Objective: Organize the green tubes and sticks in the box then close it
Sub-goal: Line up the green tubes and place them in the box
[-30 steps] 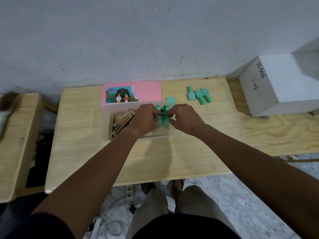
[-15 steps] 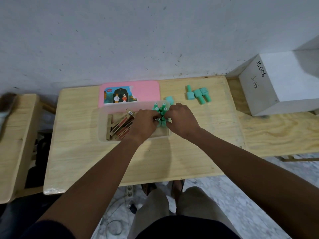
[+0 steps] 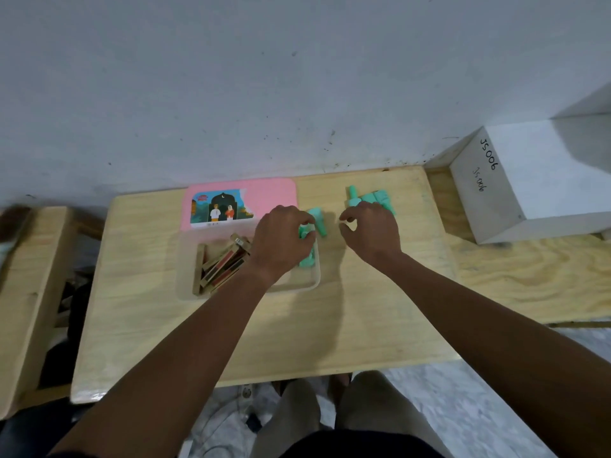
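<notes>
The clear plastic box (image 3: 188,259) sits open in the middle of the wooden table (image 3: 297,325). In its right part lie green tubes (image 3: 308,259), bunched together and partly hidden under the left hand (image 3: 284,239). That hand is curled over them with thumb and fingertips pinched on one green piece at the box's far right corner. The left part of the box holds a loose heap of wooden sticks (image 3: 224,262), lying slanted and overlapping, some with red or dark faces.

Just past the far right corner of the box, one green tube (image 3: 319,219) lies on the table, close to the left hand's knuckles. The right hand (image 3: 370,233) hovers to the right of the box, above the table, with fingers bent and thumb and forefinger a little apart; nothing is between them. Just beyond it, toward the wall, a small cluster of more green tubes (image 3: 373,198) rests on the table, touching one another, the right hand's knuckles covering their near edge.

The pink lid (image 3: 274,193) lies flat on the table on the far side of the box, touching its far rim, with a picture sticker on its left half. To the far right a white box (image 3: 529,180) with handwritten marks stands on a neighbouring wooden surface.
</notes>
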Action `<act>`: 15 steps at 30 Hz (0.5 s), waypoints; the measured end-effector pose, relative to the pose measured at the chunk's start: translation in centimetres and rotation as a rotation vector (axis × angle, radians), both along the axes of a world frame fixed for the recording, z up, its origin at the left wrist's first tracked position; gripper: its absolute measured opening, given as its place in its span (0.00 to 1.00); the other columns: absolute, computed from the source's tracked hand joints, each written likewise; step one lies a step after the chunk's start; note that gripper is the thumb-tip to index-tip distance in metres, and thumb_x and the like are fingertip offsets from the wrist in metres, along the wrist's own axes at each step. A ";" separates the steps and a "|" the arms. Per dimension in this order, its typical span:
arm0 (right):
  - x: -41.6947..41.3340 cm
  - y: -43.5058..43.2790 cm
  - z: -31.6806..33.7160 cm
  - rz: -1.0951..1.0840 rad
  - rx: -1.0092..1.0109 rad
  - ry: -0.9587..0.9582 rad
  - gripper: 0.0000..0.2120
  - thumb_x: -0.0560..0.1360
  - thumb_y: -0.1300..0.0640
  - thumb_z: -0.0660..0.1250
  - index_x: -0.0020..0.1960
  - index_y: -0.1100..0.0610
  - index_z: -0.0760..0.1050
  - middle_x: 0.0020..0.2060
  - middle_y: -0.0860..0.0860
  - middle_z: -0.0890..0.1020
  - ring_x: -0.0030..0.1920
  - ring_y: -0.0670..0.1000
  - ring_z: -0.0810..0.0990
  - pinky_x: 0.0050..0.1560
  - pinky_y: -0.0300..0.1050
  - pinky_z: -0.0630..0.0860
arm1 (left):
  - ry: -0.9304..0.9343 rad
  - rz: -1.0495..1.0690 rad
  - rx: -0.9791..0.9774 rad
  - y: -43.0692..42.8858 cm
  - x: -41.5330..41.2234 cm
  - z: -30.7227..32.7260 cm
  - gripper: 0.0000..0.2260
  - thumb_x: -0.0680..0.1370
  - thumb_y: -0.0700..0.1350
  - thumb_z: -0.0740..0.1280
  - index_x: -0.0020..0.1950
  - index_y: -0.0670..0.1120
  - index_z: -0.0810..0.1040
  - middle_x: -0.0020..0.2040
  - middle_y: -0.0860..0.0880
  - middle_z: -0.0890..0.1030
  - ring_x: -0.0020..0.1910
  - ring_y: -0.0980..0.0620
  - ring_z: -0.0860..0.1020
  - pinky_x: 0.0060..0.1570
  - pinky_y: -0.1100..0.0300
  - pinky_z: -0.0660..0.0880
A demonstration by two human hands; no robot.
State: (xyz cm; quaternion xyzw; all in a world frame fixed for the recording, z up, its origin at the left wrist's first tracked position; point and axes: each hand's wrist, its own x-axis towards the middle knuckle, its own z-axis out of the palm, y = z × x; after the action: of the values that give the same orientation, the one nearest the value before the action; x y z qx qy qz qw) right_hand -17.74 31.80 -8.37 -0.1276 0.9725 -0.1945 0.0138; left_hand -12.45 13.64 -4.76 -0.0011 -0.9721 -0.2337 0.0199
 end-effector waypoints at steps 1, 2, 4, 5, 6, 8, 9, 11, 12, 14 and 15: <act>-0.8 0.3 -0.2 -0.016 0.023 -0.011 0.09 0.71 0.51 0.69 0.50 0.50 0.84 0.44 0.49 0.84 0.45 0.54 0.80 0.45 0.48 0.76 | -0.002 -0.010 -0.025 0.6 -1.1 0.0 0.11 0.73 0.49 0.69 0.53 0.50 0.84 0.49 0.49 0.84 0.51 0.46 0.78 0.50 0.51 0.75; -1.6 0.6 -0.4 -0.026 0.039 -0.017 0.09 0.72 0.51 0.69 0.50 0.50 0.84 0.44 0.49 0.85 0.46 0.54 0.80 0.45 0.48 0.76 | -0.014 -0.015 -0.050 1.2 -2.2 -0.1 0.11 0.73 0.49 0.69 0.53 0.50 0.84 0.49 0.49 0.84 0.52 0.46 0.78 0.51 0.51 0.74; -3.4 1.0 -1.0 -0.047 0.056 -0.037 0.10 0.72 0.51 0.68 0.51 0.50 0.84 0.44 0.50 0.85 0.48 0.55 0.79 0.45 0.48 0.75 | -0.066 -0.005 -0.109 2.4 -4.5 -0.7 0.11 0.72 0.49 0.68 0.52 0.51 0.84 0.49 0.50 0.84 0.52 0.46 0.77 0.51 0.53 0.73; -4.3 1.1 -1.2 -0.055 0.059 -0.052 0.10 0.73 0.51 0.67 0.51 0.50 0.83 0.45 0.51 0.85 0.48 0.56 0.79 0.45 0.48 0.74 | -0.106 0.012 -0.139 2.9 -5.6 -1.1 0.11 0.72 0.49 0.69 0.52 0.52 0.84 0.50 0.50 0.84 0.53 0.46 0.77 0.51 0.53 0.72; -5.2 1.2 -1.5 -0.059 0.062 -0.066 0.09 0.73 0.51 0.67 0.51 0.50 0.83 0.45 0.51 0.85 0.49 0.57 0.78 0.45 0.48 0.72 | -0.154 0.032 -0.167 3.2 -6.7 -1.5 0.11 0.71 0.48 0.69 0.52 0.52 0.84 0.50 0.50 0.83 0.52 0.46 0.78 0.51 0.54 0.72; -6.9 1.2 -2.1 -0.051 0.080 -0.081 0.10 0.73 0.51 0.67 0.52 0.51 0.83 0.46 0.52 0.84 0.50 0.58 0.77 0.45 0.47 0.69 | -0.269 0.075 -0.196 3.7 -8.5 -2.3 0.14 0.70 0.44 0.70 0.55 0.51 0.82 0.52 0.49 0.82 0.53 0.46 0.78 0.51 0.55 0.72; -7.6 1.2 -2.3 -0.041 0.098 -0.084 0.11 0.73 0.50 0.67 0.53 0.50 0.82 0.46 0.52 0.84 0.51 0.58 0.76 0.45 0.47 0.68 | -0.331 0.096 -0.208 3.8 -9.4 -2.7 0.15 0.70 0.42 0.70 0.57 0.49 0.81 0.54 0.48 0.81 0.54 0.45 0.78 0.52 0.54 0.73; -9.0 1.1 -2.7 -0.031 0.133 -0.087 0.13 0.74 0.48 0.67 0.55 0.50 0.82 0.46 0.52 0.84 0.53 0.57 0.75 0.48 0.48 0.69 | -0.429 0.148 -0.228 3.9 -10.6 -3.2 0.15 0.70 0.40 0.69 0.57 0.45 0.80 0.53 0.45 0.81 0.53 0.43 0.79 0.49 0.55 0.75; -9.5 1.1 -3.0 -0.034 0.147 -0.089 0.13 0.74 0.47 0.67 0.55 0.50 0.81 0.46 0.52 0.84 0.54 0.57 0.75 0.49 0.49 0.70 | -0.462 0.176 -0.247 3.9 -11.1 -3.5 0.13 0.70 0.40 0.70 0.54 0.44 0.79 0.49 0.45 0.81 0.49 0.43 0.80 0.46 0.56 0.75; -10.4 1.0 -3.5 -0.051 0.175 -0.102 0.14 0.74 0.45 0.66 0.53 0.51 0.80 0.45 0.52 0.84 0.55 0.58 0.75 0.51 0.50 0.71 | -0.523 0.203 -0.310 4.1 -11.5 -3.9 0.09 0.69 0.44 0.71 0.48 0.44 0.79 0.38 0.47 0.76 0.41 0.45 0.77 0.40 0.58 0.72; -10.8 0.9 -3.8 -0.062 0.181 -0.118 0.14 0.73 0.45 0.67 0.53 0.51 0.80 0.44 0.52 0.84 0.55 0.58 0.75 0.51 0.51 0.71 | -0.553 0.211 -0.334 4.3 -11.6 -4.1 0.10 0.69 0.46 0.71 0.47 0.45 0.78 0.36 0.48 0.74 0.39 0.47 0.75 0.40 0.58 0.70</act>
State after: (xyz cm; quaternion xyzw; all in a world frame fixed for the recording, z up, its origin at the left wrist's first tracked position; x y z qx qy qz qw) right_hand -28.55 32.73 -12.15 -0.0841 0.9871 -0.1132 0.0762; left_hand -24.09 17.91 -8.87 0.1597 -0.9603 -0.0594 -0.2208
